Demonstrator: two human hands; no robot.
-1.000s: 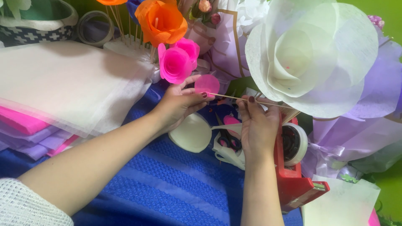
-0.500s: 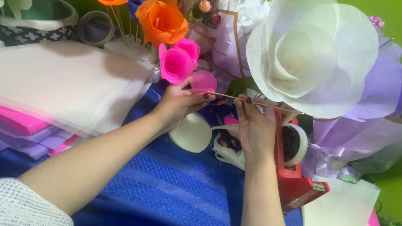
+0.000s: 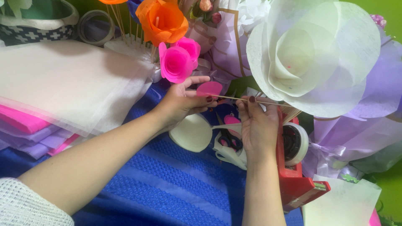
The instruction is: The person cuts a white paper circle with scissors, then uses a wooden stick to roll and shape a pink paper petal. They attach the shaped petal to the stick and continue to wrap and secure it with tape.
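Barely anything shifts since a moment ago: our left hand has nudged the pink petal a touch further along the thin wooden skewer, and our right hand keeps its pinch on the stick above the blue ribbed cloth. Petal looks feather-light, soft and easily creased, so we'd hold it by its edge, and the stiff, snappable skewer near its middle. Beyond, rolled pink flowers and a big white papery rose.

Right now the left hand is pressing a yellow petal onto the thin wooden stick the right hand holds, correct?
Not quite: in the head view the petal is pink, not yellow. The left hand does press it to the thin wooden stick held by the right hand.
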